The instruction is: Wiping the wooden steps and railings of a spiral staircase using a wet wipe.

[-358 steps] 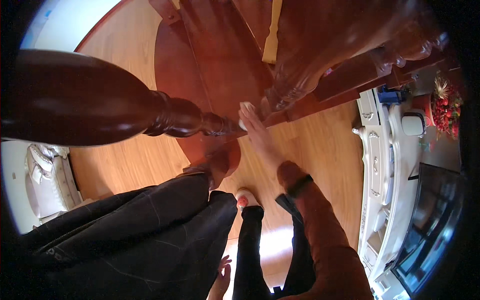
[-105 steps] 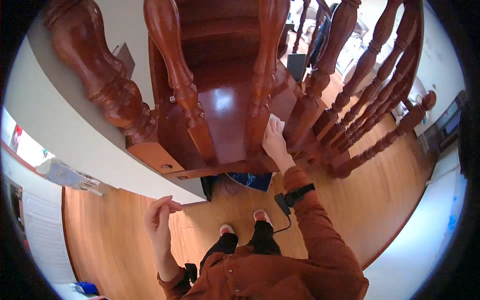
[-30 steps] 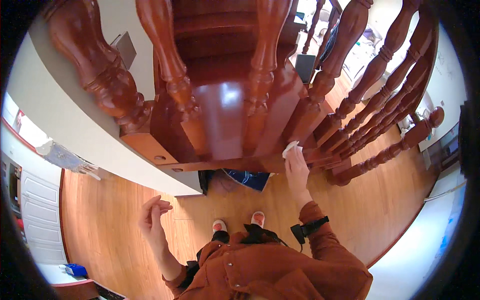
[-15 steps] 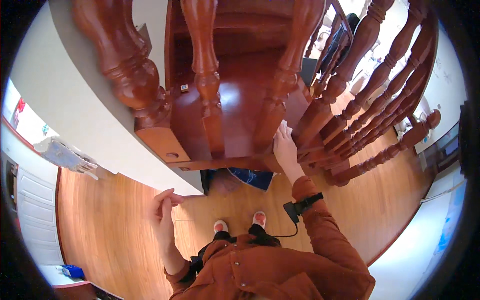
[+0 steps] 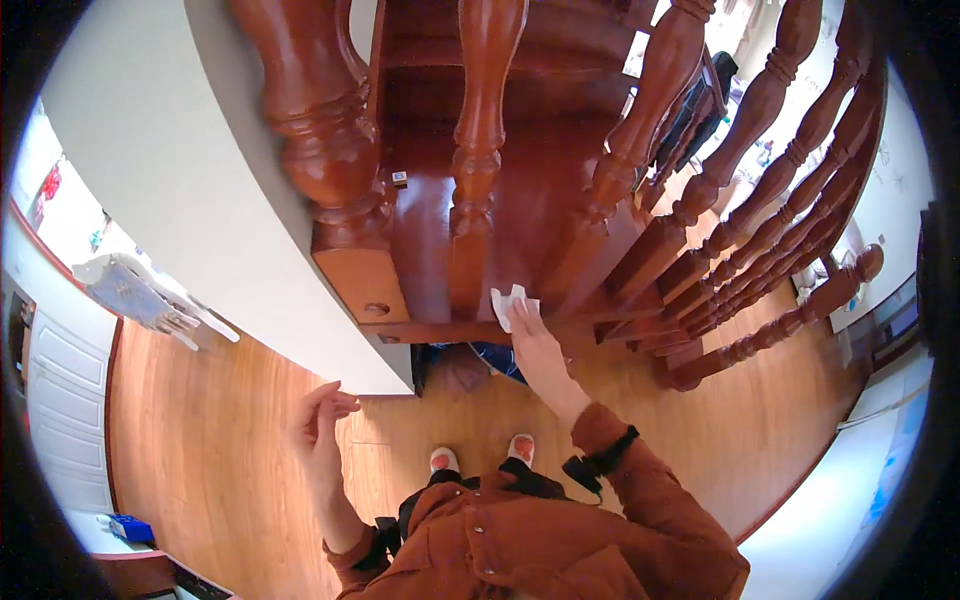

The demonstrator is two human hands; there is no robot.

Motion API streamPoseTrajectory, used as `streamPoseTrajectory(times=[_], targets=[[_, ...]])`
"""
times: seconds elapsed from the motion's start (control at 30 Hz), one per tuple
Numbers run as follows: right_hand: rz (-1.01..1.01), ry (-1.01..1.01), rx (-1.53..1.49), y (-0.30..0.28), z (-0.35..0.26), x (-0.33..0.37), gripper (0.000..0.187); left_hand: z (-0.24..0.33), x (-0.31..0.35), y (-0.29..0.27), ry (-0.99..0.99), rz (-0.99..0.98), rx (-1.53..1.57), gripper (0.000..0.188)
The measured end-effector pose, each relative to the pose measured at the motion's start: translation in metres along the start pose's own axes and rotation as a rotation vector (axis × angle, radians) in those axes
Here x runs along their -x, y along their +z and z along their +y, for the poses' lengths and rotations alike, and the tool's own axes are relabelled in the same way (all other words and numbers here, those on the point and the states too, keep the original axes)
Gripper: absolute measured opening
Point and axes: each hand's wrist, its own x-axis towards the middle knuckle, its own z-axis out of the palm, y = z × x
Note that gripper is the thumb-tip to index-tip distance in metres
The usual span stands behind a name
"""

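My right hand (image 5: 542, 352) pinches a crumpled white tissue (image 5: 516, 303) and holds it at the front edge of the glossy reddish-brown wooden stair platform (image 5: 425, 250). The tissue lies between two turned wooden balusters, nearer the middle baluster (image 5: 469, 240) than the one on its right (image 5: 600, 200). Off to the left, my left hand (image 5: 320, 425) hangs in the air above the floor, its fingers loosely bent and apart, with nothing in them.
A thick newel post (image 5: 330, 160) stands beside a white curved wall (image 5: 260, 250) at left. More balusters (image 5: 745, 120) slope down at right. A tiny white box (image 5: 400, 179) sits on the platform. Below it are dark bundled items (image 5: 465, 368). A cloth-covered chair (image 5: 140, 290) stands far left.
My right hand has drawn back and moved left with the tissue, from between the balusters to the platform's front edge. The view has shifted slightly; my left hand stays nearly in place.
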Motion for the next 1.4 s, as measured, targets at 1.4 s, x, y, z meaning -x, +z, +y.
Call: streamPoseTrajectory(times=[1.4], targets=[[-0.208,-0.256,-0.328,-0.004,-0.068,-0.022,0.059,-0.011,0.014,-0.017,-0.017,0.085,0.040,0.021]])
